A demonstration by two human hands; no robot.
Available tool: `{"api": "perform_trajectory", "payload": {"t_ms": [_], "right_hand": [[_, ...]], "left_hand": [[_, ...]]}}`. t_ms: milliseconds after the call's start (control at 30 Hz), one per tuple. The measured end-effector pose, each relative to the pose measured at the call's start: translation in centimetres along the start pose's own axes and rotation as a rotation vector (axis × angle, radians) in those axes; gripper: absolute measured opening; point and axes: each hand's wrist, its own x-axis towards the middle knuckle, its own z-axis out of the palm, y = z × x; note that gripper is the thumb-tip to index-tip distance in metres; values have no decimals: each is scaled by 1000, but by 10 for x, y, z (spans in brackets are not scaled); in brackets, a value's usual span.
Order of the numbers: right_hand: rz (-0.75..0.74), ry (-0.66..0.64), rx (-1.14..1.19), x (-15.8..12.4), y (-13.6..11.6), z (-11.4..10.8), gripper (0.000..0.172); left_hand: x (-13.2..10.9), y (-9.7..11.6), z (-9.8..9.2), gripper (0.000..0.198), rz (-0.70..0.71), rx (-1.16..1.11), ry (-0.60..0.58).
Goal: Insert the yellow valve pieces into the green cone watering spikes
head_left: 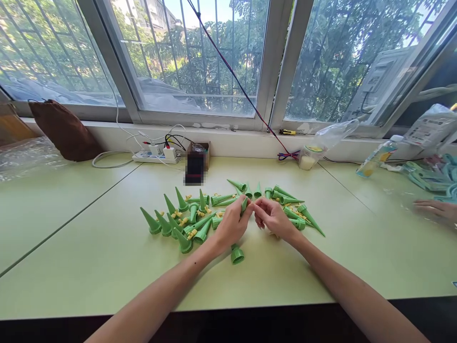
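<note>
Head view. Left hand was closed around a green cone, a smooth moulded plastic spike held upright in the grip, with its upper end showing above the fingers. Right hand met it from the right, fingertips pinched shut just against the top of that cone; whether a small part sat between them could not be told.

Just below the left grip, a second cone lay on its side with its open round mouth towards the camera. Left of the grip was a loose heap of cones, some standing on their wide ends and some tipped, with small yellow pieces among them. Right of and beyond the grip, more cones lay mostly flat.

All of this rested on a pale green, matt tabletop.

Well beyond the grip, by the window sill:
- a white power strip with cables
- a small dark box
- a clear jar with pale contents, in a crumpled clear bag

Far left sat a soft brown pouch. Far right, another person's hand lay on the tabletop.
</note>
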Motion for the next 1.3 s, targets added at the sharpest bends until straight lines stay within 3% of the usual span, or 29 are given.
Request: {"api": "perform_trajectory", "payload": {"t_ms": [300,567,833,1067,1300], "right_hand": [[20,-22,-50,0,8,1,47],[-12,-20,-16,-1,-5,2,32],[-26,-20,-64,1,4,2,45],[-8,-11,18,-1,-4,3,32],[-8,-16,-54,0,3,3,40]], "left_hand": [[-2,1,0,25,17,-3,-28],[-1,0,-1,23,-14,-30,54],[-3,-2,1,26,24,21,25],[-1,1,-2,25,-8,-1,78],[-1,-1,-1,26,12,24,44]]}}
